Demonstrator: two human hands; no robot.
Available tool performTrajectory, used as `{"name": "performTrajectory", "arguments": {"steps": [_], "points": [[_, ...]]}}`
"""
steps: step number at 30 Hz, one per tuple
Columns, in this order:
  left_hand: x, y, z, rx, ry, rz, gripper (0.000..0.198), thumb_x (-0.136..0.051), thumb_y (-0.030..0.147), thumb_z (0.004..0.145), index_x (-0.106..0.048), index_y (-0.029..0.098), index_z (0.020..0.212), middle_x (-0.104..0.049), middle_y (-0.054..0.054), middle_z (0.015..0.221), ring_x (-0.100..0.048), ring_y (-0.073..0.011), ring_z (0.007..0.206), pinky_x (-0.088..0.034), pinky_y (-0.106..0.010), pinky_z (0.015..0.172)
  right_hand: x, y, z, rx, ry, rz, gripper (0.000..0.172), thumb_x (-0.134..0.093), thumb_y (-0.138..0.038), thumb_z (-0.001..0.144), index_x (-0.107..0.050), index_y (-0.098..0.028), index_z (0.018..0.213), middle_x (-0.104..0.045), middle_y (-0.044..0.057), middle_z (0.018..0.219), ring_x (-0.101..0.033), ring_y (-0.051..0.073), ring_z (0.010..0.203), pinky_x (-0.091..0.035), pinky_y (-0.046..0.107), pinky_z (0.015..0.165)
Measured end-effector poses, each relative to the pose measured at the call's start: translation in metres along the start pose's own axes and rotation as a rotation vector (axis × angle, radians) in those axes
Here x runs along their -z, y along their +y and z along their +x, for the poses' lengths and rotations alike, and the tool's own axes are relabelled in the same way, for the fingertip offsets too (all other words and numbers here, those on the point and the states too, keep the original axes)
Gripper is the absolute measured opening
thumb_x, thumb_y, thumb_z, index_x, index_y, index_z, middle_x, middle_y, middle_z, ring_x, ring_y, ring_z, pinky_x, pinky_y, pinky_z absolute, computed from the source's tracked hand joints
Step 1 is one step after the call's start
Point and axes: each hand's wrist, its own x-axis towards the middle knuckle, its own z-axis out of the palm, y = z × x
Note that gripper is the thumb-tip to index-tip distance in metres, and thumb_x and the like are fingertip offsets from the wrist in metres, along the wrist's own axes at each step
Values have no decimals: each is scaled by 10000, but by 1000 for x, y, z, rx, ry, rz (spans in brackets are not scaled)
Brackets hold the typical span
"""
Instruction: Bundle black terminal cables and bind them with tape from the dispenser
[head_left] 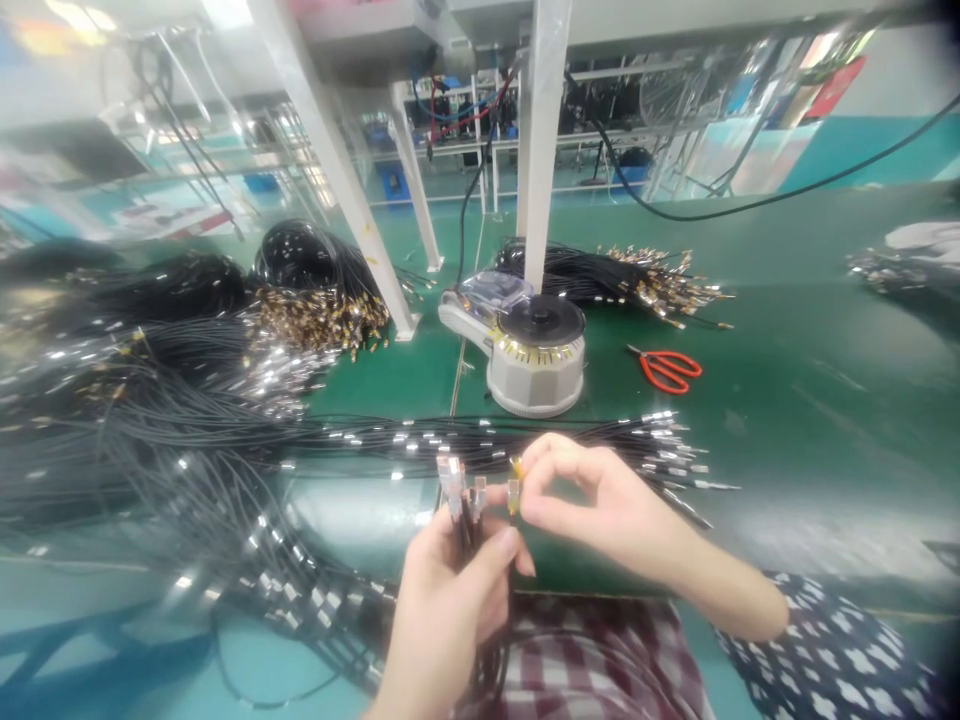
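My left hand [454, 600] is closed around a bundle of black cables [466, 530], whose silvery connector ends [451, 478] stand up above the fingers. The cable tails hang below this hand, over the lap. My right hand [581, 490] is just to the right, with thumb and forefinger pinched together. At its fingertips is a small yellow strip [515, 490] with a shiny, clear-looking part, beside the connectors. Beyond the hands stands a round white tape dispenser [536, 370] with a black disc on top and short yellow strips around its rim.
Red-handled scissors [669, 370] lie right of the dispenser. Heaps of black cables [187, 290] with gold and silver ends fill the left side. Another cable row [420, 435] crosses the green table [795, 370]. A cable bundle [615, 280] lies behind the dispenser, near white posts [546, 150].
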Motion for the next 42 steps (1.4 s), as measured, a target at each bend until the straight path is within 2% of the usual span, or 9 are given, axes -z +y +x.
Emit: {"name": "performTrajectory", "arguments": {"steps": [10,15,21,25,30,36,39,42], "points": [[-3,2,-4,-15,36,-4,307,-752,289,738,-629,164,990,-614,0,577,-242,-2,362,-160,-156,362,-4,2,-1,6,51,-30,114,-670,-194,783,-645,-178,673,-601,32,849,-588,187,864,-429,357,867],[-4,-1,-4,-39,54,-4,348,-765,308,728,-630,172,1019,-612,3,583,-253,-1,354,-160,-152,355,-12,2,-4,-4,148,-72,127,-657,-150,767,-603,-186,659,-589,17,861,-588,170,842,-436,332,838],[-9,-1,2,-88,101,-27,212,-758,295,749,-640,168,870,-582,30,538,-361,-15,376,-236,-117,360,-23,5,-5,22,240,-82,168,-643,-145,775,-556,-187,637,-566,4,872,-586,162,891,-405,315,885],[-11,2,5,-121,146,-39,199,-758,287,746,-639,152,832,-589,28,569,-353,-5,361,-213,-119,334,-23,8,-3,30,222,-71,167,-645,-180,803,-571,-190,654,-585,5,855,-586,165,896,-414,313,874],[-9,5,3,-77,104,-8,242,-745,313,758,-618,173,909,-574,44,537,-309,-11,350,-216,-123,341,-22,9,-3,44,208,-63,150,-649,-191,816,-594,-193,676,-606,9,877,-593,168,909,-422,315,880],[1,3,6,8,87,-17,298,-845,262,616,-655,147,814,-558,51,525,-273,4,342,-217,-128,333,-24,7,-4,42,210,-64,144,-668,-178,802,-606,-197,674,-606,2,883,-593,160,890,-427,309,875],[3,4,5,45,100,-55,263,-852,233,601,-673,140,769,-512,67,500,-275,7,354,-222,-120,348,-24,7,-4,45,214,-65,130,-677,-177,799,-614,-199,688,-611,7,891,-593,168,916,-427,320,894],[2,4,3,34,113,-78,249,-849,235,604,-684,132,759,-558,42,533,-294,5,358,-216,-125,343,-21,7,-3,55,182,-56,98,-675,-174,803,-649,-195,711,-619,27,928,-592,185,975,-426,341,926]]}}
